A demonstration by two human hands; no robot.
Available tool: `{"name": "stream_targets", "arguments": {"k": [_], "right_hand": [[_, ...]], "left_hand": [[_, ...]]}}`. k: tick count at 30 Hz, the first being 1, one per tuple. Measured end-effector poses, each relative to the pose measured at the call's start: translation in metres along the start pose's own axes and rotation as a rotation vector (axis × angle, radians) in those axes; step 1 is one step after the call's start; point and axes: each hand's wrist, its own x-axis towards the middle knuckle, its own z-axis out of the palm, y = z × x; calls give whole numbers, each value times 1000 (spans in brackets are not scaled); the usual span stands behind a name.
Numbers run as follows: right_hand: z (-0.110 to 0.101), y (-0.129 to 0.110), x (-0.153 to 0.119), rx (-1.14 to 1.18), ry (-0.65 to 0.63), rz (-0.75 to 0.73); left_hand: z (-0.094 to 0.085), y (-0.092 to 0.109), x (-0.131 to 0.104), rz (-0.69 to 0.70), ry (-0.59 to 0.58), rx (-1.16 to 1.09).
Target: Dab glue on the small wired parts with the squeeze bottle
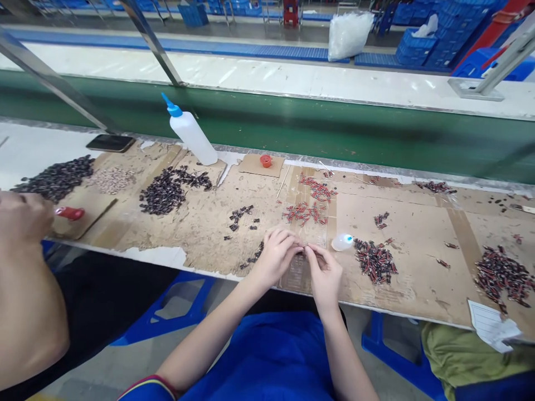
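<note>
My left hand (276, 255) and my right hand (326, 274) meet fingertip to fingertip over the front of the cardboard-covered bench. Both are closed in a pinch around a small dark part (302, 251), mostly hidden by the fingers. Beside my left hand lies a row of small black pieces (252, 258). Beyond my fingers are loose red-and-black components with thin leads (306, 213). Just right of my right hand, a small clear bottle with a blue tip (343, 242) lies on its side, next to a heap of red-and-black parts (376, 262).
A white squeeze bottle (194, 136) with a blue nozzle stands at the back, near a red cap (266, 161). Black pieces form a pile (163, 192) to the left. At far left, a co-worker's hand (25, 217) is near a red object (69, 213). A phone (111, 142) lies behind.
</note>
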Motion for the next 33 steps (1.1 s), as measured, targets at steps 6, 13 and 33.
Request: {"name": "stream_targets", "arguments": {"k": [6,13,33], "right_hand": [[-11,10,0,-126,16,12],[-10,5,-4,-159,-10,37],[-5,5,-12,-35,45,20]], "left_hand": [[14,-14,-10,-86,-55,67],[19,-13,-10,-101,-3,-27],[12,8,-10,-106,105,-352]]}}
